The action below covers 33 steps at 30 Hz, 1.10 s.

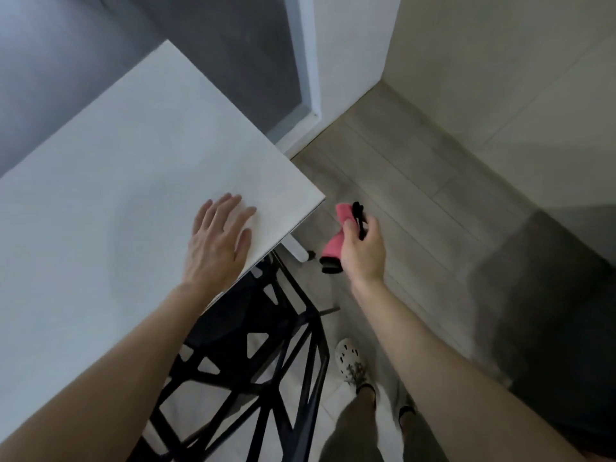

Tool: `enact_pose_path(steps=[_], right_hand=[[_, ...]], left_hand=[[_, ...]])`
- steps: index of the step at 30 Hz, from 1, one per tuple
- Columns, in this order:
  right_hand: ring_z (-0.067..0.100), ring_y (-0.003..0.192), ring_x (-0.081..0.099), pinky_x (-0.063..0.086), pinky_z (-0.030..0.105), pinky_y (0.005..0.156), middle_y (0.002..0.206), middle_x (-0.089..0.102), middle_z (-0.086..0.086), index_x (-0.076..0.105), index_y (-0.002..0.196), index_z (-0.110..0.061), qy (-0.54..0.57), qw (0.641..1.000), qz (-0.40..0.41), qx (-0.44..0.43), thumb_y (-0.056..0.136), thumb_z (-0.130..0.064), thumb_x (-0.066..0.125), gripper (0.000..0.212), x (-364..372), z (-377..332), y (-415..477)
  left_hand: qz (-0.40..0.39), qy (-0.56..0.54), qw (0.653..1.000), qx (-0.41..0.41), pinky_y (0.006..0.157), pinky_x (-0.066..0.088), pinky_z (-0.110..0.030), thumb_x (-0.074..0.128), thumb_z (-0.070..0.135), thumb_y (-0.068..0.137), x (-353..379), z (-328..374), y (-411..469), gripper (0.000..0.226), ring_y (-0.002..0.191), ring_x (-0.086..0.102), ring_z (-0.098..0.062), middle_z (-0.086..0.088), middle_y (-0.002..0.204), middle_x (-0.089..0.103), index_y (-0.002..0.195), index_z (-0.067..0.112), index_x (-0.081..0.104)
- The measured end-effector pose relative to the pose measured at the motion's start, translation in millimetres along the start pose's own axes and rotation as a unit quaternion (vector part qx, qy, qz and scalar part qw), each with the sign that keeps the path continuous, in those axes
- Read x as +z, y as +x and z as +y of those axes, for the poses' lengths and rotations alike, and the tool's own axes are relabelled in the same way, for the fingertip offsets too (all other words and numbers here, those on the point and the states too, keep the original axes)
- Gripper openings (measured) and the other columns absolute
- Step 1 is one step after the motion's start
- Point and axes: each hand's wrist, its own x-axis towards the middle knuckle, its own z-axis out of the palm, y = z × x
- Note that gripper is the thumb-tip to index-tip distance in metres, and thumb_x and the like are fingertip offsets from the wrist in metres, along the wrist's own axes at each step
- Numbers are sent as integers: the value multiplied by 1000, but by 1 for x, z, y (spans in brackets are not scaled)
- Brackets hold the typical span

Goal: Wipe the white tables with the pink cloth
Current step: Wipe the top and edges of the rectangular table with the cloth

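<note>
1. Head view, looking down: our left hand [218, 241] lies flat on the white table [116, 145], palm down, fingers straight and a bit spread, holding nothing. It sits close to the table's near right corner, right by the edge.
2. Our right hand [361, 248] is out past that corner, off the table and over the floor [433, 201], with fingers and thumb curled round the pink cloth [333, 246].
3. The cloth is bunched into a sort of roll, so it's up in the air beside the table, not touching the top. Pink shows above the thumb and below the palm. There's black stuff at both ends, and we can't tell if that's trim on the cloth or something else.
4. Under the table edge there's a black chair [266, 345] with triangle cut-outs, tucked partly beneath the top.
5. Bottom of the shot: a white clog-type shoe [350, 360] on the floor, just right of the chair.
6. Beyond the table's far side, a white-framed glass panel [293, 78] meets a pale wall [500, 61].
</note>
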Motion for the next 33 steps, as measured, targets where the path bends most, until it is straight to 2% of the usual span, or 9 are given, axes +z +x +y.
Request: enact_pose_path(steps=[3,7,10,17,21,24,27,30,33], right_hand=[[15,110,68,58,31,93,125,68,-1,65,139,-25,67,995,76,-16,109,-36,59,33,47,-14,-12],[-14,95,57,42,0,80,110,64,-13,64,149,-33,56,991,110,-50,106,-36,66,43,96,-11,-65],[-5,88,58,42,0,77,103,67,-8,69,144,-30,42,991,100,-79,103,-32,74,42,103,4,-83],[14,96,63,56,21,78,118,58,0,65,150,-24,50,965,236,-105,108,-31,65,42,134,2,-56],[4,90,57,47,11,76,111,57,-2,68,146,-19,38,971,160,-172,109,-30,66,38,143,27,-112],[2,75,49,38,11,66,99,58,-5,76,136,-21,38,958,247,-138,105,-28,71,32,124,16,-52],[4,76,51,37,9,66,100,55,-7,74,138,-23,34,943,310,-116,107,-29,67,32,136,0,-48],[6,87,55,47,13,75,106,54,-8,68,145,-22,23,953,230,-196,110,-26,64,36,161,28,-127],[-5,89,47,38,-2,82,109,56,-7,71,140,-14,13,952,188,-239,108,-19,67,34,145,43,-130]], left_hand=[[-54,48,996,45,133,19,-56,33,38,116,1,-16,-25,55,166,21,-28,-10,177,29,170,27,35],[-23,20,999,44,130,23,-59,39,35,112,7,-19,-21,55,164,27,-30,-9,175,33,167,27,42],[-12,9,999,47,130,24,-58,42,34,111,6,-18,-22,55,164,28,-29,-9,175,35,165,26,45],[17,-11,998,54,127,28,-60,45,34,111,9,-18,-20,51,162,33,-29,-10,171,41,161,23,53],[16,-6,998,55,128,26,-59,43,36,112,9,-19,-22,52,163,31,-28,-9,173,38,162,24,50],[30,-8,997,67,127,27,-59,43,35,111,12,-21,-22,52,162,33,-29,-9,172,40,161,24,51],[38,-7,997,67,128,26,-58,44,35,111,15,-24,-21,52,161,34,-30,-9,171,41,161,25,52],[32,-3,997,66,128,26,-57,43,38,111,17,-26,-19,52,161,34,-29,-8,171,41,161,27,51],[39,-5,997,71,128,26,-57,44,37,110,18,-27,-19,52,160,35,-29,-7,171,41,161,27,51]])
